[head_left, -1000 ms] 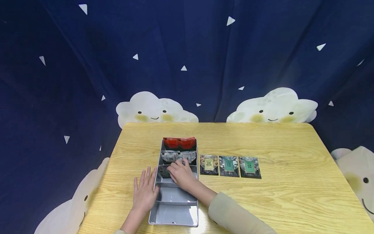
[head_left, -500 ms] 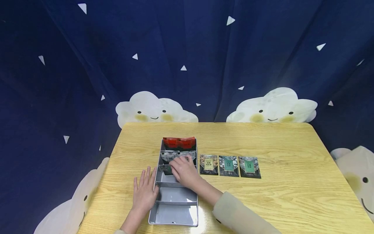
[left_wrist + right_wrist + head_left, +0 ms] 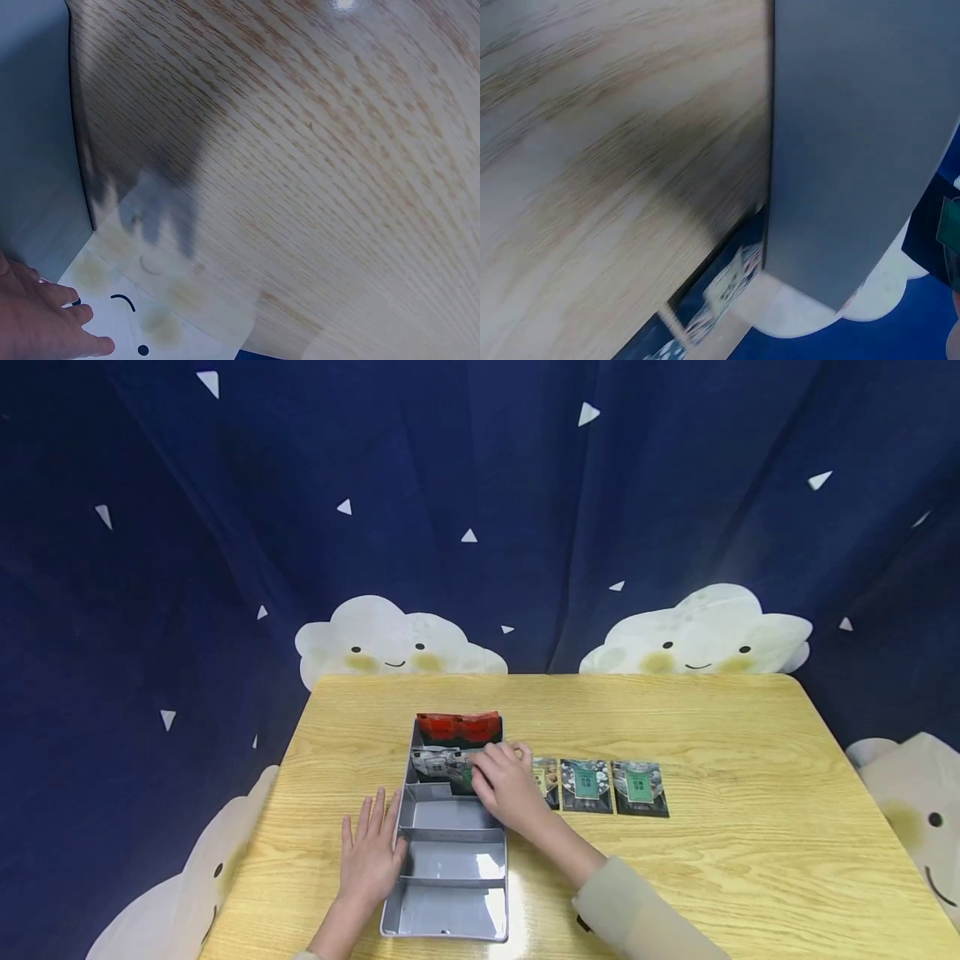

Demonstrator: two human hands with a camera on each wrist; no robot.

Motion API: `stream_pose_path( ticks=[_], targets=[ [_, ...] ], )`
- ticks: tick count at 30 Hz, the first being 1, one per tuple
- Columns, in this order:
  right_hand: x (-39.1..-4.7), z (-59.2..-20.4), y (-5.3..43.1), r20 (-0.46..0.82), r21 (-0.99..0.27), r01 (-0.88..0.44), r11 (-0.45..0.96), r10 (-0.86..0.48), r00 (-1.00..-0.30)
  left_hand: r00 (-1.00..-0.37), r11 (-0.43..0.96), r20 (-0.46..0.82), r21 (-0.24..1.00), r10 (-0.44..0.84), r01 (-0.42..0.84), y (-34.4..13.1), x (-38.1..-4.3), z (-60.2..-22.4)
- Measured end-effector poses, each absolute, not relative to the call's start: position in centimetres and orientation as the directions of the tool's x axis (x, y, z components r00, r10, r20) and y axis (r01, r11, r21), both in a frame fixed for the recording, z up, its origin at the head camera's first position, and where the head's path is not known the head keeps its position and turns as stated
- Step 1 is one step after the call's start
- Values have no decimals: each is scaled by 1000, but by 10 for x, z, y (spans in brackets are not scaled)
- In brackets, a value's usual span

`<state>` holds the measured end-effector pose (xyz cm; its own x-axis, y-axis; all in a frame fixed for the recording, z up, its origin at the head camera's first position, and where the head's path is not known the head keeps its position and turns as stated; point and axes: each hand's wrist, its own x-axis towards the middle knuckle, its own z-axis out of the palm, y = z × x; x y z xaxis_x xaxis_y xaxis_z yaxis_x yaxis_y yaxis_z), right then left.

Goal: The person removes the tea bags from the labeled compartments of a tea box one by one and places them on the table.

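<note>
Two bare hands work at one long grey tray [image 3: 450, 910], a smooth, glossy, plastic-looking rectangle whose four cross dividers make five compartments, at lower centre of the frame. The left hand [image 3: 370, 858], left of the tray, has its fingers straight and spread, the thumb touching the tray's side wall. From the lower right comes one beige sleeve [image 3: 637, 910]; its right hand [image 3: 510, 785] has a narrow grip, pinching one dark sachet with a green label [image 3: 461, 779] by its right side. That flat, square sachet is near the frame's centre, over the divider between the second and third compartments from the far end; whether it touches the tray I cannot tell. Right of the hand, three more square sachets lie flat in a row on the wood-grained table [image 3: 712, 885]: one yellow-labelled sachet [image 3: 551, 774], partly hidden by the hand, one teal-labelled sachet [image 3: 587, 786] and one green-labelled sachet [image 3: 640, 788]. Two silvery-white sachets [image 3: 431, 764] stand side by side in the second compartment from the far end, and two shiny, crinkled red sachets [image 3: 457, 727] in the farthest. Behind the table, two smiling white clouds [image 3: 401, 639] show against a folded navy curtain [image 3: 480, 485] scattered with white triangles.
</note>
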<state>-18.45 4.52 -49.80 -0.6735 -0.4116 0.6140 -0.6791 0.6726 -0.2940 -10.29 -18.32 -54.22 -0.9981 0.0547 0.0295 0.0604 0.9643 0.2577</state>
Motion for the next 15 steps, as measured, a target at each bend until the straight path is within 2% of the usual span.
stream_pose_path(
  ticks=[7, 15],
  targets=[
    [-190, -500, 76, 681, -324, -640, 697, -298, -669, -998, 963, 40, 266, 45, 54, -183, -101, -541],
    [-196, -509, 126, 698, -378, -579, 722, -189, -691, -998, 964, 45, 259, 51, 61, -183, -101, -541]
  ],
)
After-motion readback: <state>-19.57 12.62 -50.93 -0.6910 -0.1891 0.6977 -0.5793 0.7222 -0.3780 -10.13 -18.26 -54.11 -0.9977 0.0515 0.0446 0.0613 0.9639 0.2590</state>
